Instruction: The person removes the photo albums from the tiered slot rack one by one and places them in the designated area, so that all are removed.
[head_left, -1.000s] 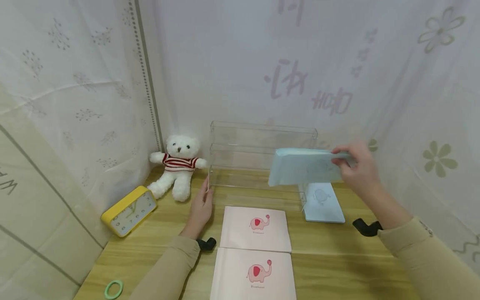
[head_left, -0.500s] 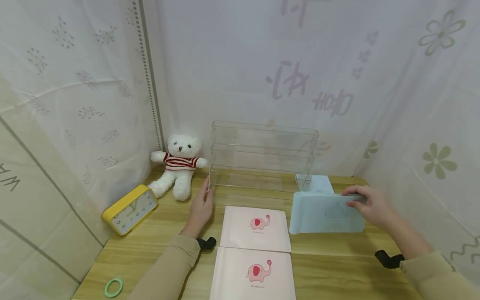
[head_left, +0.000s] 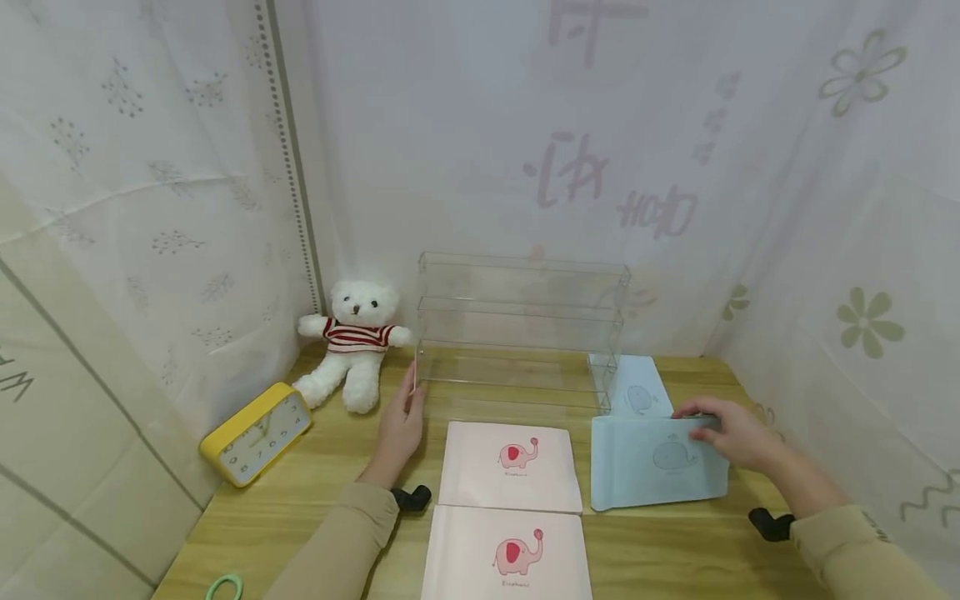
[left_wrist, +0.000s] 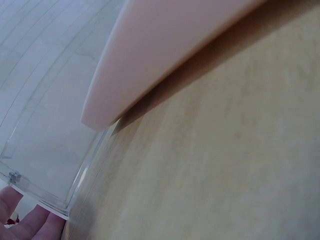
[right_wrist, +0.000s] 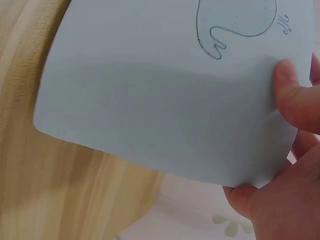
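Observation:
My right hand (head_left: 738,437) grips a light blue booklet (head_left: 637,467) with a whale drawing, thumb (right_wrist: 295,95) on the cover and fingers behind. The booklet leans back, low over the table right of the pink booklets, and overlaps a second blue whale booklet (head_left: 639,392) behind it. At the lower left side of a clear tiered rack (head_left: 517,329), my left hand (head_left: 400,429) holds the side panel's edge; its fingertips (left_wrist: 35,220) show against that edge in the left wrist view. Two pink elephant booklets, one nearer (head_left: 480,554) and one farther (head_left: 476,467), lie before the rack.
A white teddy bear (head_left: 358,337) in a striped sweater sits left of the rack. In front of the bear stands a yellow clock (head_left: 258,433), and a green ring (head_left: 225,586) lies near the front left. Patterned curtains (head_left: 450,150) enclose the wooden table.
My right hand has brought the blue booklet from in front of the rack's right end down and nearer, and its cover now leans back more. My left hand stays at the rack.

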